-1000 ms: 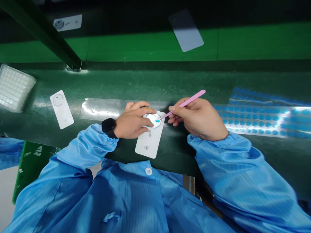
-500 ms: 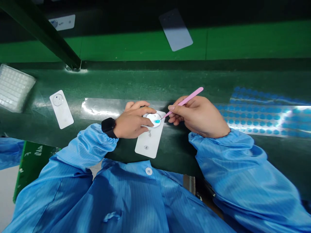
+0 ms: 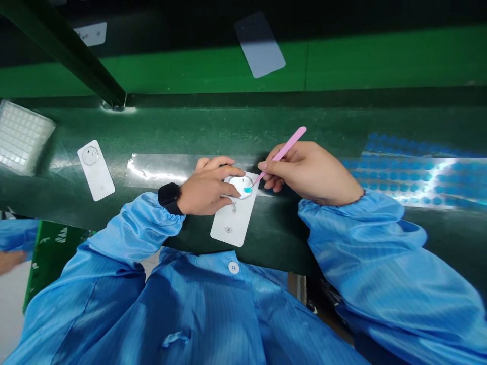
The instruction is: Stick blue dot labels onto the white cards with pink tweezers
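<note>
Plainly, from the head camera we see the left hand (image 3: 209,190) laid over the upper part of a white card (image 3: 236,215), its fingers spread around the card's round printed area (image 3: 242,185), just as half a second ago. That card lies on the dark green bench (image 3: 213,126) in front of us and has barely shifted. The right hand (image 3: 304,170) is pinched on a pink tool (image 3: 290,144), whose thin tip reaches a small blue dot (image 3: 247,190) on the round area; we cannot tell whether tip and dot touch. Against the earlier frames, the tool stands steeper and its handle end has swung leftward, while the dot stays near the same spot. Beyond the bench, the shaded card (image 3: 261,48) on the bright green belt (image 3: 342,61) has slid left, and the far card (image 3: 95,34) has gone partly behind the green post (image 3: 72,56). At the left edge, a co-worker's blurred hand (image 3: 11,261) has come into view. We find the second white card (image 3: 98,175) and the blue-dotted sheets (image 3: 411,177) still beside us.
</note>
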The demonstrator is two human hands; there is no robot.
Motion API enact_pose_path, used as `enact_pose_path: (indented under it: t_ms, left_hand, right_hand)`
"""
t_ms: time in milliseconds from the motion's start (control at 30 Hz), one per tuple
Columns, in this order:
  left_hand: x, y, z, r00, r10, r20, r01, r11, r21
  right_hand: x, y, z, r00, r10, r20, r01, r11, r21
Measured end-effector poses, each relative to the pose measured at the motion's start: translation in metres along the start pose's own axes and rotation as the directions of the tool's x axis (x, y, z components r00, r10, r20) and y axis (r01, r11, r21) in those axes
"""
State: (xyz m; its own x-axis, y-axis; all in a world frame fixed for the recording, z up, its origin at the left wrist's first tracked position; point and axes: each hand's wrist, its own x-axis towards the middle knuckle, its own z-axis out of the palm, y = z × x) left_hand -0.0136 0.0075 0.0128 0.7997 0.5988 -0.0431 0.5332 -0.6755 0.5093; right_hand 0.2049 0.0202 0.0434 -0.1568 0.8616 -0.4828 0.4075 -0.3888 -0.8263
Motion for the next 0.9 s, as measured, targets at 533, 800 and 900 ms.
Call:
enact_pose_path:
  t_ms: [533, 800, 900]
  left_hand:
    - [0.000, -0.001, 0.002, 1.000, 0.003, -0.006, -0.003, 1.000, -0.001]
    - [0.001, 0.000, 0.001, 1.000, -0.001, -0.001, 0.001, 1.000, -0.001]
    - [0.001, 0.000, 0.001, 1.000, 0.004, -0.003, -0.004, 1.000, -0.001]
  right_hand:
    - [0.010, -0.010, 0.002, 0.999, -0.001, 0.040, 0.006, 0.993, -0.119]
    - [0.011, -0.009, 0.001, 0.999, -0.005, 0.050, 0.011, 0.991, -0.137]
    - [0.011, -0.008, 0.001, 0.998, -0.029, 0.054, 0.036, 0.991, -0.130]
